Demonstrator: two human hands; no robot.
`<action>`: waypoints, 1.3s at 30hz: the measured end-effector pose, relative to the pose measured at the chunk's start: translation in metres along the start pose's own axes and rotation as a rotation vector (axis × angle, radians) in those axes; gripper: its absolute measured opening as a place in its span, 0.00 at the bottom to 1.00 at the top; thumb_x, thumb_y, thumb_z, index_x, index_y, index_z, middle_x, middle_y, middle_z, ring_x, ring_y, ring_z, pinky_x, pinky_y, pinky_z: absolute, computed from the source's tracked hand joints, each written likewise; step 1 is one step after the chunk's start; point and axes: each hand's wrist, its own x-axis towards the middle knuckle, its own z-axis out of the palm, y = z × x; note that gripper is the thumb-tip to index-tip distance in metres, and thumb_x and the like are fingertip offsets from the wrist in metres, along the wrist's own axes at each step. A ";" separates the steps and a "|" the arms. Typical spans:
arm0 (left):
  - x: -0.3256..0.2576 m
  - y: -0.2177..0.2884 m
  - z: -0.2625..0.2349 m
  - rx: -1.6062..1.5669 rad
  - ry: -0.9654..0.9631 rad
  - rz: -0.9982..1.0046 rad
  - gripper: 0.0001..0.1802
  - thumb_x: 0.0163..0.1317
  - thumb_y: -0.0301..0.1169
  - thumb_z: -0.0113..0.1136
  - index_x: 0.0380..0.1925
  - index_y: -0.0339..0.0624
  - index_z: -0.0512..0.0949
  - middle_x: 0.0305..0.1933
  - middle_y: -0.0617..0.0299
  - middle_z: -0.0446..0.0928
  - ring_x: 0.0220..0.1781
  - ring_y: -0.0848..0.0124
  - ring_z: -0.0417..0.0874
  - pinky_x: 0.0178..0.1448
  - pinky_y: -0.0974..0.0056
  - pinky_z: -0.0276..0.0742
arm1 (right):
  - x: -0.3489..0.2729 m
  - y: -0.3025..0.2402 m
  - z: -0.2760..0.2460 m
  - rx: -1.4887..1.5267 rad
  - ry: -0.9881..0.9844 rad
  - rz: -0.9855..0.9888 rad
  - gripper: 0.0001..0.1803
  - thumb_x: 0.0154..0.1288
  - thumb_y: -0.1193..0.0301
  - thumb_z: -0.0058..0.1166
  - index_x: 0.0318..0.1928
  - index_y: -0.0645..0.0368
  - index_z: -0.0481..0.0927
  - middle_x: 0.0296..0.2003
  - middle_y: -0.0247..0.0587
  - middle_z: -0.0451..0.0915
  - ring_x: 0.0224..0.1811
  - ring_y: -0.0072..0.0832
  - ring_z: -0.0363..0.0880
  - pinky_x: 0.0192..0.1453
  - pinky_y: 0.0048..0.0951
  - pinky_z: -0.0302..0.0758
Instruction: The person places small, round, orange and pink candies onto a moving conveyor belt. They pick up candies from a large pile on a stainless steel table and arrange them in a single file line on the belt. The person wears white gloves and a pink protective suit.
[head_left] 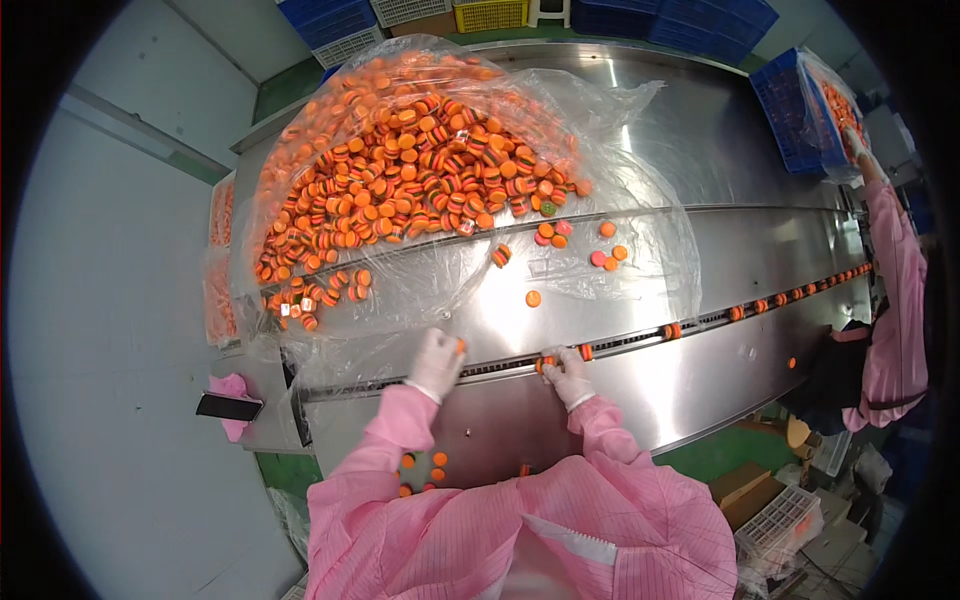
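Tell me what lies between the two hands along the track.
In the head view, only a bare stretch of dark track lies between the left hand and the right hand; no pieces there.

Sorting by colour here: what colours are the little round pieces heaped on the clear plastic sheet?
Mostly orange pieces, many striped with pink and dark bands; the head view shows them.

You stand at a long steel table (700, 150) whose polished top throws back bright glare from the lights overhead. To your left runs a pale grey wall (90, 300). The floor (285, 95) is green where it shows past the table's far end and under its near edge. Blue crates (690, 20), a yellow crate (490, 14) and white baskets (405, 8) are stacked along the far side. A cardboard box (740, 490) sits low at your right.
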 end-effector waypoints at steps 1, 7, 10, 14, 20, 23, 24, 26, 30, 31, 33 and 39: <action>-0.006 0.009 0.013 -0.013 0.003 0.088 0.08 0.52 0.29 0.54 0.33 0.40 0.72 0.32 0.51 0.67 0.36 0.53 0.71 0.41 0.56 0.71 | -0.001 -0.007 0.000 -0.170 0.107 -0.083 0.09 0.57 0.78 0.50 0.39 0.60 0.71 0.34 0.41 0.72 0.28 0.29 0.74 0.31 0.29 0.72; -0.022 0.044 0.065 0.017 -0.072 0.073 0.07 0.50 0.29 0.56 0.29 0.40 0.72 0.31 0.53 0.66 0.35 0.55 0.68 0.38 0.55 0.69 | 0.028 -0.068 -0.022 -0.657 0.124 -0.121 0.14 0.53 0.68 0.55 0.40 0.56 0.70 0.36 0.48 0.71 0.39 0.45 0.73 0.40 0.41 0.71; -0.022 0.059 0.075 0.039 -0.078 0.165 0.09 0.49 0.28 0.55 0.32 0.39 0.72 0.32 0.53 0.66 0.36 0.55 0.68 0.41 0.57 0.69 | 0.085 -0.104 -0.005 -0.656 0.145 -0.633 0.13 0.56 0.68 0.50 0.43 0.53 0.72 0.37 0.49 0.71 0.42 0.44 0.72 0.43 0.40 0.72; -0.012 0.065 0.074 -0.088 -0.078 0.266 0.14 0.47 0.27 0.57 0.38 0.43 0.73 0.35 0.53 0.66 0.39 0.54 0.68 0.44 0.57 0.69 | 0.172 -0.120 0.019 -0.877 -0.085 -0.688 0.12 0.58 0.68 0.47 0.43 0.55 0.74 0.41 0.54 0.70 0.44 0.46 0.72 0.47 0.39 0.71; 0.036 -0.021 0.002 0.250 0.117 -0.127 0.09 0.41 0.24 0.52 0.27 0.40 0.75 0.29 0.51 0.74 0.35 0.53 0.74 0.38 0.52 0.68 | 0.152 -0.136 0.013 -0.601 -0.238 -0.477 0.14 0.56 0.68 0.49 0.44 0.56 0.71 0.36 0.55 0.72 0.39 0.47 0.74 0.46 0.39 0.71; 0.037 -0.109 -0.031 0.330 0.604 -0.479 0.29 0.46 0.35 0.63 0.49 0.40 0.67 0.49 0.45 0.64 0.50 0.49 0.66 0.52 0.51 0.65 | 0.080 -0.148 0.018 -0.452 -0.391 -0.244 0.12 0.54 0.68 0.52 0.40 0.57 0.71 0.30 0.52 0.73 0.38 0.46 0.74 0.45 0.39 0.70; 0.039 -0.132 -0.032 0.266 0.508 -0.597 0.32 0.46 0.39 0.66 0.50 0.40 0.66 0.48 0.45 0.66 0.51 0.49 0.68 0.53 0.52 0.67 | 0.064 -0.138 0.022 -0.469 -0.480 -0.321 0.11 0.53 0.70 0.51 0.39 0.57 0.71 0.31 0.52 0.73 0.38 0.46 0.74 0.44 0.40 0.71; 0.047 -0.155 -0.025 0.212 0.313 -0.666 0.33 0.45 0.40 0.66 0.51 0.41 0.66 0.46 0.45 0.67 0.50 0.49 0.70 0.53 0.53 0.68 | 0.044 -0.098 0.033 -0.521 -0.533 -0.461 0.10 0.53 0.72 0.50 0.38 0.58 0.71 0.33 0.51 0.73 0.36 0.46 0.75 0.42 0.40 0.72; 0.070 -0.139 -0.024 0.178 0.089 -0.827 0.29 0.47 0.36 0.61 0.50 0.40 0.66 0.45 0.45 0.70 0.46 0.49 0.74 0.50 0.55 0.71 | 0.040 -0.047 0.040 -0.627 -0.395 -0.562 0.08 0.54 0.74 0.49 0.37 0.56 0.72 0.37 0.49 0.69 0.32 0.44 0.75 0.39 0.39 0.73; 0.073 -0.136 -0.024 0.181 0.047 -0.870 0.28 0.48 0.35 0.60 0.50 0.40 0.66 0.44 0.45 0.70 0.45 0.49 0.74 0.50 0.55 0.72 | 0.038 -0.048 0.038 -0.646 -0.363 -0.548 0.08 0.55 0.73 0.49 0.37 0.55 0.73 0.38 0.48 0.68 0.31 0.43 0.74 0.38 0.38 0.73; 0.068 -0.136 -0.021 0.184 0.068 -0.779 0.22 0.48 0.30 0.57 0.46 0.40 0.70 0.42 0.47 0.72 0.41 0.54 0.76 0.47 0.56 0.73 | 0.039 -0.053 0.035 -0.759 -0.404 -0.455 0.06 0.55 0.73 0.48 0.36 0.56 0.73 0.38 0.49 0.67 0.30 0.43 0.74 0.37 0.39 0.73; -0.001 -0.057 -0.020 -0.913 0.081 -0.458 0.19 0.46 0.11 0.40 0.31 0.37 0.79 0.27 0.59 0.69 0.26 0.69 0.75 0.26 0.68 0.74 | 0.070 -0.083 -0.003 -0.842 -0.279 -0.359 0.05 0.56 0.73 0.46 0.34 0.56 0.74 0.33 0.51 0.71 0.31 0.46 0.74 0.38 0.41 0.73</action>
